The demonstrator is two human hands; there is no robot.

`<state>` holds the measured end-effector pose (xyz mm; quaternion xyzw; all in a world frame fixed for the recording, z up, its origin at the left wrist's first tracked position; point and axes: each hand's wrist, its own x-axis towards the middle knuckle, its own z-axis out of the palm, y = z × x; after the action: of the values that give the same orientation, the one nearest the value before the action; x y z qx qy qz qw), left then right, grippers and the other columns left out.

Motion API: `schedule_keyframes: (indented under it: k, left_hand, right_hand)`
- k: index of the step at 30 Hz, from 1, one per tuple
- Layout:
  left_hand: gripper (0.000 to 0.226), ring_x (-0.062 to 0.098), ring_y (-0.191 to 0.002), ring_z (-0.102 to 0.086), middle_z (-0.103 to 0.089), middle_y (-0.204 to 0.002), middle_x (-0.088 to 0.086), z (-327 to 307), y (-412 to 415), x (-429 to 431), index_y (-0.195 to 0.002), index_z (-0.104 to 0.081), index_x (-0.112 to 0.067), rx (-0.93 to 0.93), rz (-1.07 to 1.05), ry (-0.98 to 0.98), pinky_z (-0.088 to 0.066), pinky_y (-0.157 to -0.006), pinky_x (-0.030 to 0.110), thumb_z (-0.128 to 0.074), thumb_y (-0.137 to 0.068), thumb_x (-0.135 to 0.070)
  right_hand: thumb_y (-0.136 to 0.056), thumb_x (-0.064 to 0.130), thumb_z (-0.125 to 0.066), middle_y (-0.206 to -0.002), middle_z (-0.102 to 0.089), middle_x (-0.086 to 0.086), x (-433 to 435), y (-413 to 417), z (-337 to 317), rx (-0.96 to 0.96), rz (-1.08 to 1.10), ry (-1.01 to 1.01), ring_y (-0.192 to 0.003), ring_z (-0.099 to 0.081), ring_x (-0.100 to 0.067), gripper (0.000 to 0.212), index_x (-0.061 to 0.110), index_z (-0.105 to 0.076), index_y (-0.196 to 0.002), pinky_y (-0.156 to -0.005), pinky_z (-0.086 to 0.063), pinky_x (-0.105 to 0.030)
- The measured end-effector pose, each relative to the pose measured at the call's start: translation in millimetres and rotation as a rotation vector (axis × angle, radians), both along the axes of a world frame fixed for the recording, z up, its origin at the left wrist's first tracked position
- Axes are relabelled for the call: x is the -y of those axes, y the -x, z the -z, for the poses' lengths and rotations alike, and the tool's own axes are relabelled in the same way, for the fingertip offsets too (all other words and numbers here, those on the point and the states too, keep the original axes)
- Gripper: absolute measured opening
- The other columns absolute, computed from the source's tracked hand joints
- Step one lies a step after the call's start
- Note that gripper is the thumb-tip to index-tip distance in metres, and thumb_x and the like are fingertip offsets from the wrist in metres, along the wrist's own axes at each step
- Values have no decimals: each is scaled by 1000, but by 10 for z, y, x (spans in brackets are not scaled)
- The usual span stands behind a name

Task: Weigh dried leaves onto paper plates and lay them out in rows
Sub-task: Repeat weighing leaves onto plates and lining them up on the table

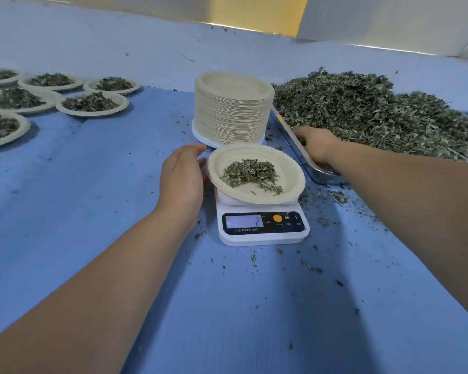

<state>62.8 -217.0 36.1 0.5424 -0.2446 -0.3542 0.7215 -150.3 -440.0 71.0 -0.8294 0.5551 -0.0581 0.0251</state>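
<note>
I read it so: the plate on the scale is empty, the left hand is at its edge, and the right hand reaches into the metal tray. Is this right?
Not empty: the head view shows the plate on the scale holding a heap of dried leaves. The left hand and right hand are as you say.

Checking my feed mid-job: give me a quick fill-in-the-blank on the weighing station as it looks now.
The kitchen scale display reads ___.
The stack of empty paper plates stands ___ the scale.
The filled plates lie to its ___.
The hand in the dried leaves is the person's ___.
Missing: 2; behind; left; right.
</note>
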Motion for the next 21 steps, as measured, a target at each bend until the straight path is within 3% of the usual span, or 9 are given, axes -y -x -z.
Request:
schedule_keyframes:
  k: [3, 5, 7, 8, 9, 11, 14, 19, 21]
  left_hand:
    - [20, -2, -98, -67, -65, -77, -40, 1, 5, 0, -95, -72, -33, 30, 7, 6, -57, -89, 33, -52, -97, -32]
    - [20, -4, -96, -67, -66, -78, -39, -2, -7, 9, -96, -73, -33, 34, 9, 19, -56, -88, 31, -52, -98, -32]
    - [20, 1, -99, -69, -70, -91, -31, -9, 2, 5, -99, -73, -29, 2, 20, 33, -57, -82, 29, -53, -99, -29]
    - [20, 4, -103, -70, -70, -101, -25, -8, 2, 0, -99, -73, -28, -10, 25, 47, -56, -79, 27, -53, -99, -28]
    - [20, 6, -105, -70, -69, -109, -19, -10, 3, -2, -100, -72, -27, -18, 27, 54, -56, -76, 25, -53, -100, -27]
    - [20, 6, -107, -69, -67, -114, -14, -11, 2, -7, -100, -72, -26, -29, 23, 56, -56, -73, 21, -52, -100, -26]
    - [19, 6, -107, -69, -66, -114, -16, -16, -5, -8, -104, -72, -25, -38, 28, 57, -57, -74, 23, -53, -100, -26]
    - [19, 4, -100, -71, -64, -106, -21, -25, -4, -7, -101, -73, -25, -51, 30, 64, -56, -70, 22, -54, -99, -26]
    - [19, 0, -94, -72, -64, -101, -23, -28, -6, -5, -101, -73, -24, -48, 33, 67, -56, -69, 21, -54, -98, -26]
  right_hand:
    - [-100, 24, -56, -162, -31, -13, 69, -7, -121, -78, -10, 74, -123, -55, -41, 59, 22, -37, -155, -94, -50, -43]
    - [-103, 21, -51, -162, -29, -15, 102, -80, -144, -148, -47, 30, -125, -54, -41, 57, 21, -33, -157, -99, -48, -44]
    - [-108, 20, -38, -129, -57, -18, 100, -121, -74, -253, -97, 2, -97, -61, -36, 41, 18, -45, -149, -84, -50, -41]
    - [-109, 21, -34, -106, -60, -15, 84, -144, -32, -283, -130, 18, -80, -57, -30, 35, 16, -54, -137, -75, -48, -38]
    - [-110, 22, -34, -96, -59, -15, 66, -162, -12, -248, -124, 7, -74, -52, -27, 31, 15, -61, -124, -72, -47, -37]
    - [-107, 14, -38, -102, -64, -18, 47, -184, -42, -214, -66, -90, -81, -58, -31, 25, 16, -62, -114, -78, -50, -41]
    - [-99, 2, -49, -102, -67, -16, -52, -183, -200, -219, -4, -127, -82, -60, -32, 20, 11, -62, -110, -74, -50, -39]
    - [-88, -7, -51, -80, -62, -15, -208, -55, -244, -267, -30, 33, -73, -54, -30, 18, 3, -64, -82, -66, -46, -35]
    - [-88, -5, -53, -80, -63, -12, -268, 20, -241, -228, -41, 58, -74, -54, -29, 19, 2, -71, -88, -67, -45, -33]
